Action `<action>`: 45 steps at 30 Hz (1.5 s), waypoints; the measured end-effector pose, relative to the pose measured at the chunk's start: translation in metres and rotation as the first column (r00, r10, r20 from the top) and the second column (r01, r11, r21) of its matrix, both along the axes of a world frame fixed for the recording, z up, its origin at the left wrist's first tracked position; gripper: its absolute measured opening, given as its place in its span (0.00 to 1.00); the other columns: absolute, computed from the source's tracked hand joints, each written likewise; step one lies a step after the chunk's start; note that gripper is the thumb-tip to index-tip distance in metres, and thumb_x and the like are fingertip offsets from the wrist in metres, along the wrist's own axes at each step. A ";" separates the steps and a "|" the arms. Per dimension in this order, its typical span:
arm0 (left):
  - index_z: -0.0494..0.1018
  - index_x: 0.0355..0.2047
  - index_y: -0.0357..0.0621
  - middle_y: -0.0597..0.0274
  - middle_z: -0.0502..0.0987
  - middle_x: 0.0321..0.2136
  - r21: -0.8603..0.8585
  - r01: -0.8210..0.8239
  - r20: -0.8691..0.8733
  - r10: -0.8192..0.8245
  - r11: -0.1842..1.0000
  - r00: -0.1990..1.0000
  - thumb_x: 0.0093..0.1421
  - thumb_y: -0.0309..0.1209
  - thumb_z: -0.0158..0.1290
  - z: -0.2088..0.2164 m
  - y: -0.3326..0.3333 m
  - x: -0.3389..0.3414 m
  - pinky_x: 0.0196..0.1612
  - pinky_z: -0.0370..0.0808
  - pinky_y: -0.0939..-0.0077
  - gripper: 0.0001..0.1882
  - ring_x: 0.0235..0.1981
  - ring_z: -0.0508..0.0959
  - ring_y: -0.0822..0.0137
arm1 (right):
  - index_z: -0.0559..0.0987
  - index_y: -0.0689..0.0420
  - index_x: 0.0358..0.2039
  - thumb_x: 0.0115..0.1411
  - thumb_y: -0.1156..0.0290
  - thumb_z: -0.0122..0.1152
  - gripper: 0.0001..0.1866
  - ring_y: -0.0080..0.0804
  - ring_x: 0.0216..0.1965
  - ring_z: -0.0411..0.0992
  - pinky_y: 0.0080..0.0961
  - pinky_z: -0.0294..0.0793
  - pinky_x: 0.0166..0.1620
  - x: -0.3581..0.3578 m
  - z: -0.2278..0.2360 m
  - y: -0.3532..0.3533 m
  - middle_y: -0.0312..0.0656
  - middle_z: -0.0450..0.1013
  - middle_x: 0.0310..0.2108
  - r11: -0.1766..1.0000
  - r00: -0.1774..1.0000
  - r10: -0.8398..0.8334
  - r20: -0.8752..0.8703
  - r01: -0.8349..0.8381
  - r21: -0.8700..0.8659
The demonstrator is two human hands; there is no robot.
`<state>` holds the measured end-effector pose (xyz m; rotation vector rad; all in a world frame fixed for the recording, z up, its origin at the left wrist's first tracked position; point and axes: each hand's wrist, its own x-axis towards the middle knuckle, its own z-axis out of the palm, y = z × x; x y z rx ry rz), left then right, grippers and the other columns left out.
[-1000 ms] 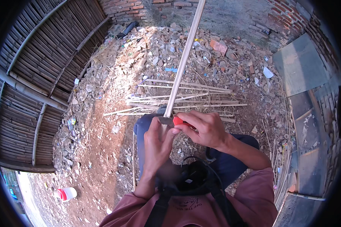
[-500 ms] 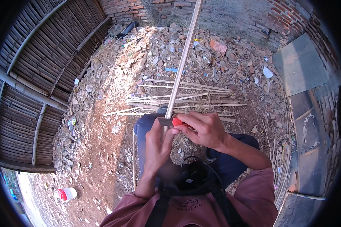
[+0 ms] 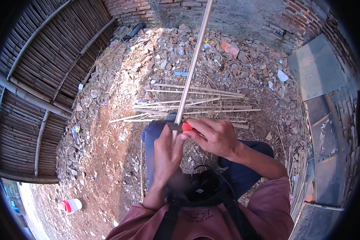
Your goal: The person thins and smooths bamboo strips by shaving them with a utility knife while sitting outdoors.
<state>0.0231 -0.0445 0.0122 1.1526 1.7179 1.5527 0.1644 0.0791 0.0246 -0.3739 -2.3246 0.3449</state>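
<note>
Strip [image 3: 193, 66] points away, leaning right; left hand [image 3: 167, 151] pinches its near end; right hand [image 3: 215, 137] grips red-handled knife [image 3: 186, 127] crosswise.

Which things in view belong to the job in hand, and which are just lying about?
Job:
red-handled blade, in right hand
long pale strip, in left hand
similar strips on ground, probably

Lying about:
red-and-white container
blue scrap
pinkish slab

Pink shirt [image 3: 218, 228], dark chest print [image 3: 202, 221] — black straps [image 3: 168, 221], thin black cable [image 3: 206, 165], navy trousers [image 3: 240, 173] — bare hands [image 3: 217, 138]
</note>
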 end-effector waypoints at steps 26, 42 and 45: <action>0.76 0.47 0.34 0.66 0.82 0.30 -0.004 0.006 -0.049 -0.006 1.000 0.999 0.70 0.29 0.62 0.004 0.003 -0.007 0.34 0.72 0.81 0.11 0.31 0.75 0.81 | 0.83 0.52 0.47 0.66 0.60 0.70 0.13 0.37 0.25 0.82 0.34 0.78 0.24 -0.002 -0.008 0.010 0.37 0.82 0.30 0.996 0.997 0.049 -0.062 -0.053 -0.066; 0.77 0.48 0.32 0.64 0.81 0.29 0.101 0.009 0.045 -0.014 0.995 0.999 0.71 0.28 0.60 -0.003 0.001 -0.003 0.33 0.71 0.78 0.11 0.31 0.73 0.80 | 0.83 0.53 0.46 0.65 0.58 0.71 0.15 0.35 0.23 0.81 0.32 0.78 0.23 -0.002 -0.002 0.006 0.38 0.81 0.28 0.998 0.996 0.058 -0.068 -0.059 -0.009; 0.75 0.51 0.35 0.70 0.79 0.36 0.009 0.036 0.027 -0.036 0.999 0.999 0.74 0.32 0.58 -0.006 -0.001 -0.005 0.39 0.70 0.84 0.13 0.38 0.73 0.82 | 0.83 0.53 0.45 0.66 0.56 0.70 0.15 0.34 0.22 0.80 0.32 0.77 0.22 -0.002 -0.003 0.005 0.37 0.80 0.27 1.000 0.998 0.024 -0.052 -0.023 0.013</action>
